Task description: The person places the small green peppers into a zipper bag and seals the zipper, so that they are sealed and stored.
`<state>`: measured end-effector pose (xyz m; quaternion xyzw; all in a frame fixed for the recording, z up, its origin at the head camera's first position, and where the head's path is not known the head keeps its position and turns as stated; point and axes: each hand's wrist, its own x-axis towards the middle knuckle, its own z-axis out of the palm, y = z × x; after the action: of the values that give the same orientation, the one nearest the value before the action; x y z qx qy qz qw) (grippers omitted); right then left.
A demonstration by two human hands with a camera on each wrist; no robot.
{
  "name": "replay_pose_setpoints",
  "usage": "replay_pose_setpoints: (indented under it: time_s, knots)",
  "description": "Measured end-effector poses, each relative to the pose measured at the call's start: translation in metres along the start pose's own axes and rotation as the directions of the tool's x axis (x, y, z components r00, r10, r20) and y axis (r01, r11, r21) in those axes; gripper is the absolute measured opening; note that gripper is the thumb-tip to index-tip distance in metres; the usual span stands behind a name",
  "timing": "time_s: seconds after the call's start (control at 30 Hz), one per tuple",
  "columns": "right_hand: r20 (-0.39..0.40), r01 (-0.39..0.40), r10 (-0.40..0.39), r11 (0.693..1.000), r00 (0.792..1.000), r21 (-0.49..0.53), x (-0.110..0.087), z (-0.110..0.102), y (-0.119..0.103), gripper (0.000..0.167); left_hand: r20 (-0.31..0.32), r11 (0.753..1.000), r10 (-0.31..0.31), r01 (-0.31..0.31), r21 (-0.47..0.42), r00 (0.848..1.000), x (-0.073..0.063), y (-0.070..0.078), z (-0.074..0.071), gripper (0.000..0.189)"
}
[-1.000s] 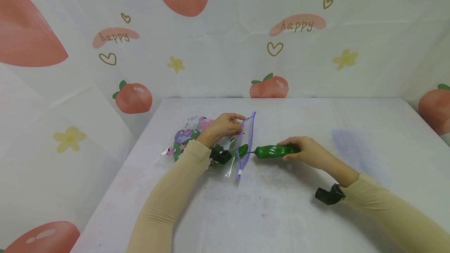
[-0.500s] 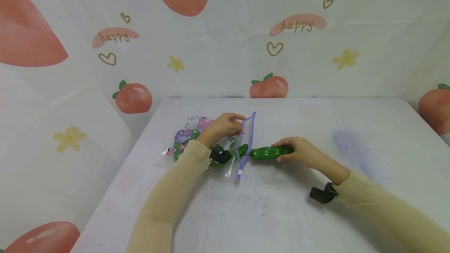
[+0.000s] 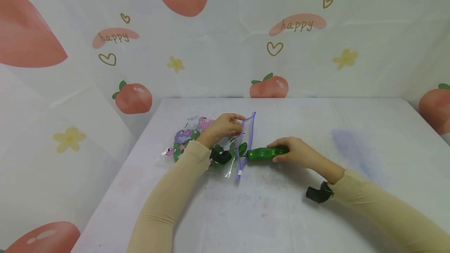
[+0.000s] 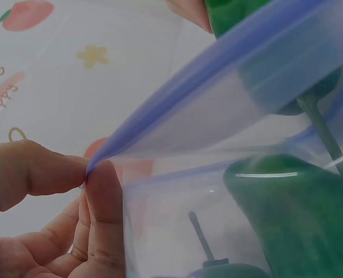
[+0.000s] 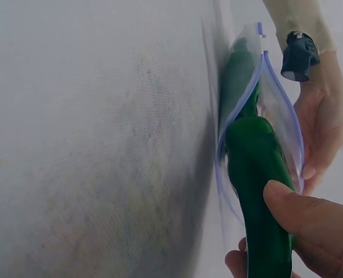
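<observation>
A clear zip bag (image 3: 183,147) with cartoon prints and a purple zip edge lies on the table, its mouth facing right and held apart. My left hand (image 3: 223,128) pinches the far side of that mouth between thumb and finger, plain in the left wrist view. Inside the bag are green peppers, one pepper (image 4: 299,214) close to the opening. My right hand (image 3: 295,152) grips another long green pepper (image 3: 263,154) by its right end. The stem of this pepper points left and has entered the bag's mouth; most of its body is outside.
The white table (image 3: 246,214) has faint stains and a bluish smudge at right. Behind it hangs a white cloth (image 3: 218,57) printed with peaches and flowers. A black wrist camera (image 3: 319,193) sits on each wrist.
My right hand has moved left with the pepper, bringing its stem from just outside the bag's mouth into it. The left hand stays in place on the bag.
</observation>
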<state>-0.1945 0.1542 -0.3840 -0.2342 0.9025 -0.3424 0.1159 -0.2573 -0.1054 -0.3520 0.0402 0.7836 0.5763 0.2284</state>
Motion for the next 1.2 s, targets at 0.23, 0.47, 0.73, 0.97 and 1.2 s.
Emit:
replay_pose_setpoints:
  time_s: [0.23, 0.47, 0.73, 0.97, 1.2]
  knots:
    - [-0.008, 0.006, -0.006, 1.000, 1.000, 0.020, 0.002, 0.002, -0.004, 0.037, -0.003, 1.000, 0.005, -0.005, 0.002, 1.000, 0.001, -0.001, 0.000, 0.049]
    - [-0.002, -0.015, 0.015, 0.999, 1.000, 0.045, 0.008, 0.005, -0.005, 0.037, 0.012, 1.000, 0.025, -0.025, 0.002, 1.000, 0.001, -0.002, -0.001, 0.050]
    - [-0.009, 0.026, -0.025, 0.997, 1.000, 0.080, 0.013, 0.010, -0.005, 0.032, 0.019, 0.999, 0.034, -0.034, -0.019, 0.999, 0.002, -0.002, -0.001, 0.049]
    - [-0.002, 0.036, -0.036, 0.991, 0.999, 0.132, 0.015, 0.016, -0.007, 0.032, 0.008, 0.999, 0.030, -0.029, -0.020, 1.000, 0.003, -0.002, 0.000, 0.048]
    - [0.028, 0.037, -0.042, 0.986, 0.999, 0.162, 0.016, 0.017, -0.009, 0.038, 0.009, 1.000, 0.021, -0.021, -0.005, 1.000, 0.003, -0.002, -0.001, 0.048]
